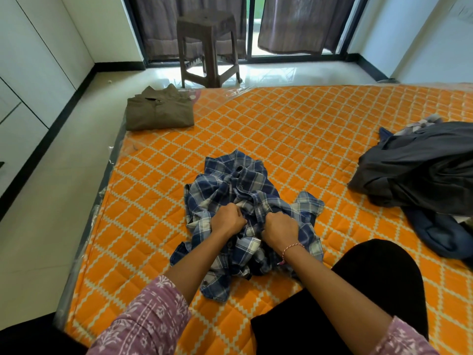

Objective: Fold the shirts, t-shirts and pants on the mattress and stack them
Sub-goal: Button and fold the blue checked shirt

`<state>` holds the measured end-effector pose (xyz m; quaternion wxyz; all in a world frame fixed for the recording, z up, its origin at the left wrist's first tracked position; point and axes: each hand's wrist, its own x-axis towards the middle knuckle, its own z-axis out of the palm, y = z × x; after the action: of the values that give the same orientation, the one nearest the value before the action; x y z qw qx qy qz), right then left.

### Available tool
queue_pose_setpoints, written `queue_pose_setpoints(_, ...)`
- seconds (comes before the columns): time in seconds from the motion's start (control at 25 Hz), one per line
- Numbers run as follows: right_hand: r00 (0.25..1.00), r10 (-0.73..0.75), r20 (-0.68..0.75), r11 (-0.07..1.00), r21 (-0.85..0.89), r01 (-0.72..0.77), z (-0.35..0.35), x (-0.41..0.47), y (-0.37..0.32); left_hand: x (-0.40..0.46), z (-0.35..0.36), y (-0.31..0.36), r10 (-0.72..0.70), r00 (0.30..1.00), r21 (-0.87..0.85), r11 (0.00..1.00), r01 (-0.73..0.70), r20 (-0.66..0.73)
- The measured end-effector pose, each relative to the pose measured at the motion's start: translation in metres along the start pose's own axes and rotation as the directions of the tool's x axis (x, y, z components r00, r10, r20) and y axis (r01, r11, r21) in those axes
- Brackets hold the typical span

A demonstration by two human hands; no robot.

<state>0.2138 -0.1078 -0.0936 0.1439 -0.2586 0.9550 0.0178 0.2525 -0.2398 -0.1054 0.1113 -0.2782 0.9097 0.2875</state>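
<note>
The mattress [281, 129] fills most of the view, orange with a pale diamond grid, lying on the floor and serving as the folding surface, which is likely why the clothes are spread across it in separate spots. On its right side sits one dark heap of unfolded clothes [419, 170], grey and blue pieces tangled so that their number cannot be told; it looks like the waiting pile, kept out of the working space. In the middle, just in front of the person's knees, lies one blue checked shirt [230, 180], crumpled, buttons and placket showing near its top, placed close so both hands reach it easily. At the far left corner rests one olive shirt [160, 111], already folded flat with collar up, probably the start of the stack and set well apart from the unsorted heap. Beyond the mattress stands one brown stool [207, 47] before the curtains. The left hand [227, 221] and the right hand [280, 231] sit close together on the checked shirt, each with fingers curled and gripping a bunch of its cloth near the button line, seemingly to shake it open before folding. So: one shirt folded, one in hand, the heap untouched.
</note>
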Motion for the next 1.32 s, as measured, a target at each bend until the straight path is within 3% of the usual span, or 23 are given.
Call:
queue_pose_setpoints(0.16, 0.998, -0.040, 0.053, 0.999, -0.006, 0.040, -0.001, -0.010, -0.005, -0.001, -0.004, -0.010, 0.011, 1.000, -0.150, 0.989, -0.012, -0.011)
queue_pose_setpoints(0.32, 0.998, 0.055, -0.019, 0.996, 0.067, -0.054, -0.004, -0.011, -0.008, -0.017, -0.009, -0.005, 0.034, 0.990, -0.190, 0.980, -0.060, -0.135)
queue_pose_setpoints(0.4, 0.983, 0.183, -0.022, 0.944, 0.283, -0.169, -0.011, -0.004, 0.001, -0.025, -0.013, 0.000, 0.015, 0.956, -0.239, 0.967, -0.088, -0.293)
queue_pose_setpoints(0.48, 0.953, 0.302, 0.020, 0.812, 0.519, -0.268, -0.028, 0.007, 0.015, -0.029, -0.020, 0.009, -0.052, 0.915, -0.351, 0.931, -0.101, -0.400)
queue_pose_setpoints(0.6, 0.952, 0.276, 0.131, 0.656, 0.698, -0.287, -0.074, 0.025, 0.034, -0.027, -0.038, 0.020, -0.184, 0.925, -0.565, 0.824, -0.040, -0.333)
queue_pose_setpoints(0.68, 0.972, 0.139, 0.191, 0.723, 0.650, -0.232, -0.108, 0.030, 0.038, -0.025, -0.058, 0.024, -0.132, 0.956, -0.567, 0.822, -0.043, -0.264)
queue_pose_setpoints(0.76, 0.964, 0.113, 0.242, 0.803, 0.549, -0.231, -0.136, 0.032, 0.037, -0.023, -0.087, 0.027, 0.043, 0.979, -0.402, 0.908, -0.121, -0.199)
queue_pose_setpoints(0.84, 0.974, 0.082, 0.213, 0.869, 0.463, -0.175, -0.162, 0.030, 0.031, -0.023, -0.122, 0.033, 0.203, 0.976, -0.106, 0.972, -0.210, -0.074)
queue_pose_setpoints(0.92, 0.991, 0.012, 0.136, 0.909, 0.411, -0.068, -0.179, 0.034, 0.028, -0.024, -0.155, 0.045, 0.252, 0.967, 0.212, 0.943, -0.256, 0.048)
queue_pose_setpoints(1.0, 0.995, -0.002, 0.096, 0.896, 0.443, -0.040, -0.191, 0.033, 0.022, -0.026, -0.182, 0.063, 0.262, 0.965, 0.475, 0.847, -0.238, 0.017)
queue_pose_setpoints(1.08, 0.997, 0.005, 0.078, 0.862, 0.504, -0.044, -0.192, 0.035, 0.017, -0.030, -0.200, 0.082, 0.327, 0.935, 0.588, 0.787, -0.186, -0.141)
queue_pose_setpoints(1.16, 0.999, 0.016, 0.038, 0.775, 0.631, -0.036, -0.185, 0.037, 0.011, -0.024, -0.209, 0.090, 0.299, 0.923, 0.427, 0.887, -0.176, -0.241)
queue_pose_setpoints(1.24, 0.995, 0.093, 0.026, 0.554, 0.830, -0.073, -0.174, 0.042, 0.008, -0.013, -0.200, 0.082, 0.186, 0.941, 0.130, 0.979, -0.154, -0.283)
queue_pose_setpoints(1.28, 0.991, 0.134, 0.017, 0.520, 0.850, -0.085, -0.167, 0.041, 0.005, -0.013, -0.188, 0.075, 0.137, 0.942, 0.040, 0.991, -0.132, -0.305)
queue_pose_setpoints(1.32, 0.988, 0.156, -0.009, 0.565, 0.821, -0.082, -0.160, 0.037, 0.003, -0.015, -0.171, 0.067, 0.087, 0.946, -0.024, 0.995, -0.099, -0.313)
